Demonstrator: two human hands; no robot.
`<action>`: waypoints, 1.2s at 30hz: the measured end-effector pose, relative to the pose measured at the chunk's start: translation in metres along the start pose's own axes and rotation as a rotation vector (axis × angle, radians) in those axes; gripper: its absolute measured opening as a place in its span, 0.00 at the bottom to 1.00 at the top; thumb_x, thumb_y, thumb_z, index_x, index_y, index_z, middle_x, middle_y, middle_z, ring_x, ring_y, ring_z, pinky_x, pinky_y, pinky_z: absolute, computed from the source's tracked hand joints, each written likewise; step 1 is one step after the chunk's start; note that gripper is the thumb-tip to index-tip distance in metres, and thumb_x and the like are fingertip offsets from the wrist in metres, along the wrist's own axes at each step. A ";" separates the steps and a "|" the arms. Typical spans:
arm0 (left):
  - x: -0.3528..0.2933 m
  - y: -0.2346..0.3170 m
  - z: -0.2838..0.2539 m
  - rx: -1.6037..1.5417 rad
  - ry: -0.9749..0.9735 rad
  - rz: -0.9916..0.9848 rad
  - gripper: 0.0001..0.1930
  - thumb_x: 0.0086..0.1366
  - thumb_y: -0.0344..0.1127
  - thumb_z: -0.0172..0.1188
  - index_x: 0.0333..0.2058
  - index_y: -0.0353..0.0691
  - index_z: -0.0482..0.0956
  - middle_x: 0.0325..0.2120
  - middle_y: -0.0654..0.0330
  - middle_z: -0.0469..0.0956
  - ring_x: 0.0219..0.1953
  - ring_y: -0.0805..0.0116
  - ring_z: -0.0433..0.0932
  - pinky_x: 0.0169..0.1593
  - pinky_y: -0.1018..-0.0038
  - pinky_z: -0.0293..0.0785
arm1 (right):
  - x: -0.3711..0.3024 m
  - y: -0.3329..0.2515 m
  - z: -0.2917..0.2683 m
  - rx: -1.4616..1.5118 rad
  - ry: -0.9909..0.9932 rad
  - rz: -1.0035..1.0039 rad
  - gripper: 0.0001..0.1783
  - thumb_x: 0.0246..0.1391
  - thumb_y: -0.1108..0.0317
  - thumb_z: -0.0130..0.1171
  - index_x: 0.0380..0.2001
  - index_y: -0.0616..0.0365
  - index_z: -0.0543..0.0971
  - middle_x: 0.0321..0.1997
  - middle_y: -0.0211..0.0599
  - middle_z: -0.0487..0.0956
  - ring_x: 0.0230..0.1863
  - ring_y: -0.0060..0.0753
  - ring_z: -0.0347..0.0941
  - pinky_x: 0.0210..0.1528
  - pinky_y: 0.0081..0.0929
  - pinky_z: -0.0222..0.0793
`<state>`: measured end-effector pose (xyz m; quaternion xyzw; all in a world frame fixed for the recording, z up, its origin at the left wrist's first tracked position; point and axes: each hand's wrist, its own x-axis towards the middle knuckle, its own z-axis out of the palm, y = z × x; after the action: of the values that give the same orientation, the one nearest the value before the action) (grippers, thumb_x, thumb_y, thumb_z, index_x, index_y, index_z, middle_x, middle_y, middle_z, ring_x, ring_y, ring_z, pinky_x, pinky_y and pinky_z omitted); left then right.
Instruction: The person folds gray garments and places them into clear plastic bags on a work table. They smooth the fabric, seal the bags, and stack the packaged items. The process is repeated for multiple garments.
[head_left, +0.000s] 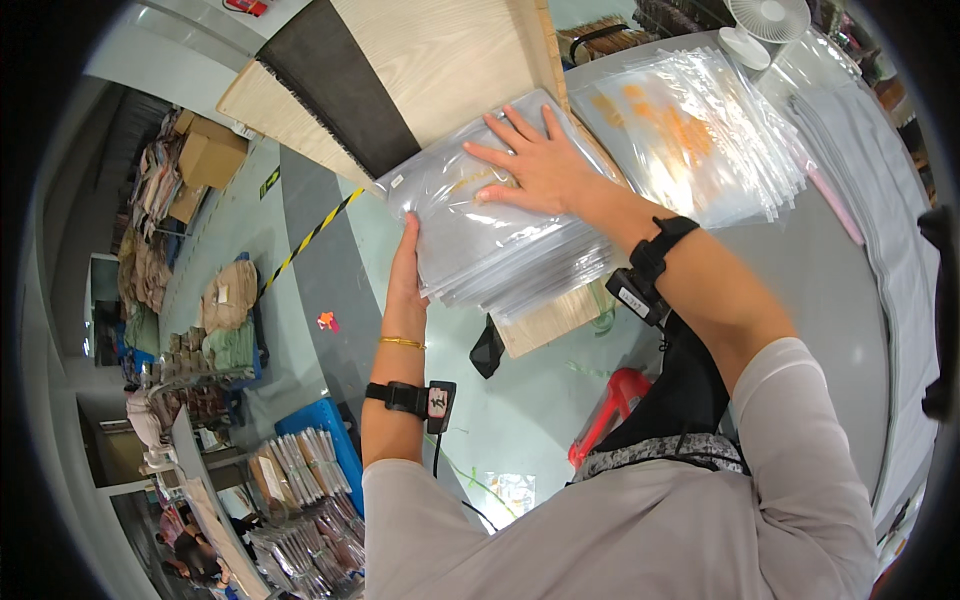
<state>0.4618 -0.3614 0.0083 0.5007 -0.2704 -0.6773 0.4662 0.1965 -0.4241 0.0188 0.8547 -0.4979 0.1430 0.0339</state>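
A stack of flat grey folded pieces in clear plastic bags [450,240] lies at the near end of a wooden-topped table, its layers fanned out along the near edge. My right hand [535,170] rests flat on the top bag with its fingers spread. At the stack's left edge is my left hand [404,268], its thumb against the bags' side and its other fingers mostly hidden under them; it grips that edge. Right of the stack, a pile of clear plastic bags [690,140] with orange marks lies on a grey table.
A black strip [340,85] crosses the wooden tabletop [460,50]. Grey cloth [860,190] runs along the right side, near a white fan [765,25]. Below stand a red plastic stool [612,405] and a wooden board [550,325]. Bagged goods [310,470] fill the lower left.
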 end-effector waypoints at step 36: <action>0.031 -0.059 -0.020 0.027 0.050 0.094 0.40 0.75 0.59 0.57 0.73 0.40 0.55 0.65 0.50 0.70 0.64 0.56 0.75 0.63 0.61 0.77 | -0.019 -0.003 0.054 0.083 0.041 0.016 0.44 0.63 0.22 0.42 0.76 0.25 0.62 0.84 0.40 0.51 0.84 0.54 0.41 0.80 0.69 0.31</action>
<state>0.4569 -0.3627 -0.0609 0.5106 -0.2910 -0.6382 0.4973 0.2018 -0.4174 -0.0378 0.8483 -0.4976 0.1811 0.0074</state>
